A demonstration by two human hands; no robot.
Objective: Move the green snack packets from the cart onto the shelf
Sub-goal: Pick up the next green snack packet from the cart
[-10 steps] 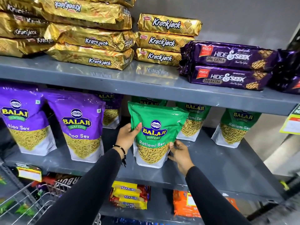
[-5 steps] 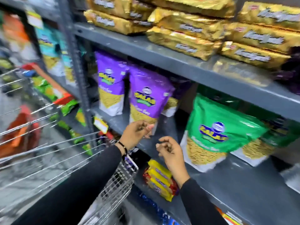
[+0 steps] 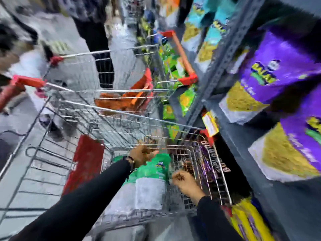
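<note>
Item: green packet [image 3: 152, 168], lying in the cart [image 3: 218, 178] beside the shelf [image 3: 243, 141]; our left hand [image 3: 143, 153] above it, fingers loose, holding nothing; right hand [image 3: 185, 182] half-curled, empty; we advise gripping both packet edges, then lifting clear of the wire rim.

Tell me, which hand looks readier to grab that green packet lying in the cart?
Probably the left hand: it hovers right over the green packet in the cart, fingers spread. The right hand is curled loosely beside the packet's edge. Blur hides whether either touches it.
</note>
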